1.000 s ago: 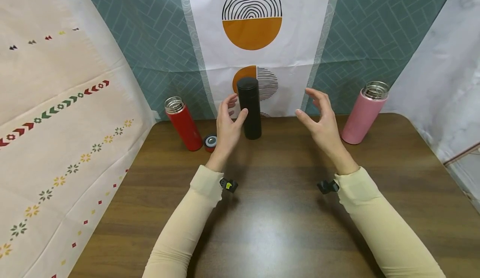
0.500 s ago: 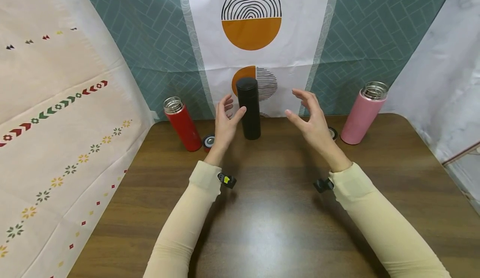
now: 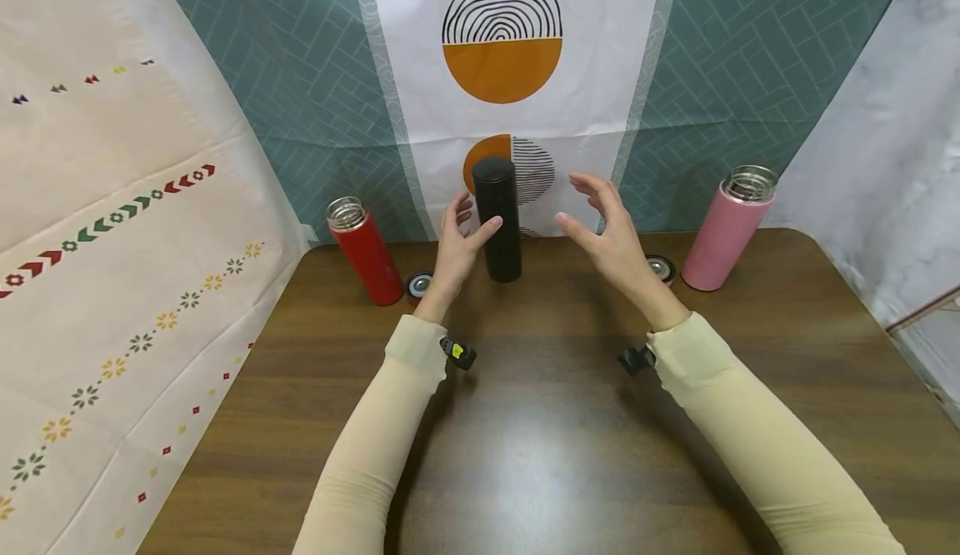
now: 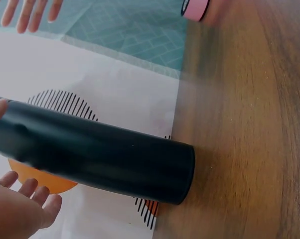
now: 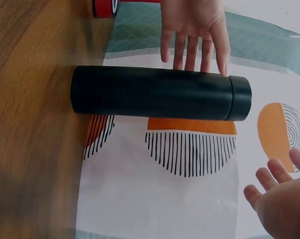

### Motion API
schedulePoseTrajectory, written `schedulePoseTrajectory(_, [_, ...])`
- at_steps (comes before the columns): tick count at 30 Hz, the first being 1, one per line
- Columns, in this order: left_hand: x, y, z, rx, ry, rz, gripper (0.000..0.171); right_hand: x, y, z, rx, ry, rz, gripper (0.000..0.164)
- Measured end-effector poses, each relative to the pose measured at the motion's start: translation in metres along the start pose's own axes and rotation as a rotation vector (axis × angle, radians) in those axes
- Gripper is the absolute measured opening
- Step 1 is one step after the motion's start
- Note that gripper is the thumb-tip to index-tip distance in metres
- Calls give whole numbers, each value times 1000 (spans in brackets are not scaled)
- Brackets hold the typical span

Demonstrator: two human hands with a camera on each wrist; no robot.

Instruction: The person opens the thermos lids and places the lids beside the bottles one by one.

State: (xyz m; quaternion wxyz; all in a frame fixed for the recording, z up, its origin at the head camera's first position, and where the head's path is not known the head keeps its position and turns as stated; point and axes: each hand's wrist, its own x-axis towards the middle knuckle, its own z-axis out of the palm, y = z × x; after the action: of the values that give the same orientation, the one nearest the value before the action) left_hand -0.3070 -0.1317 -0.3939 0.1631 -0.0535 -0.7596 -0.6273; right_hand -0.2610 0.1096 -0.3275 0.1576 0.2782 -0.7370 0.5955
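A black thermos bottle (image 3: 500,226) with its lid on stands upright near the table's back edge. My left hand (image 3: 459,248) is at its left side, fingers spread and thumb overlapping the bottle in the head view. In the right wrist view the left fingertips come right up to the black bottle (image 5: 155,93). To the right of the bottle, my right hand (image 3: 611,242) hovers apart from it, fingers loosely bent with nothing in them. The left wrist view shows the black bottle (image 4: 95,149) between both hands.
An uncapped red bottle (image 3: 367,255) stands at the left, its lid (image 3: 418,285) beside it. At the right is an uncapped pink bottle (image 3: 727,230), with its lid (image 3: 660,268) partly behind my right wrist. Patterned cloth (image 3: 405,55) hangs behind the wooden table (image 3: 525,422).
My right hand has moved left, toward the black bottle, uncovering the pink bottle's lid. My left hand has shifted only slightly. The bottles stand where they were.
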Motion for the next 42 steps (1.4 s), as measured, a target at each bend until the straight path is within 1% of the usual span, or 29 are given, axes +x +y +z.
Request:
schedulePoseTrajectory(3, [3,-2,2,-1,-3,-12,81,2,2,3,2,-5,4,59])
schedulePoseTrajectory(9, [6,-7,5,-10,-5,-30,81,5,2,7,-12,-16,9,56])
schedulePoseTrajectory(10, [6,-8,5,-12,-5,-35,81,7,6,8,-14,-17,10,56])
schedulePoseTrajectory(15, [7,-13,7,0,-23,-65,84,15,38,10,-16,-23,23,60])
schedulePoseTrajectory(19, [8,-17,10,10,-28,-74,85,22,48,12,-19,-42,30,63])
schedulePoseTrajectory(27, [12,-21,19,44,-30,-65,89,32,50,19,-23,-69,14,68])
schedulePoseTrajectory(33, [12,-22,23,57,-21,-56,91,37,54,23,-30,-85,42,71])
schedulePoseTrajectory(39, [13,-28,29,135,-2,-53,92,39,56,27,-20,-83,39,70])
schedulePoseTrajectory(42, [14,-29,31,153,20,-45,91,38,51,28,-17,-91,58,69])
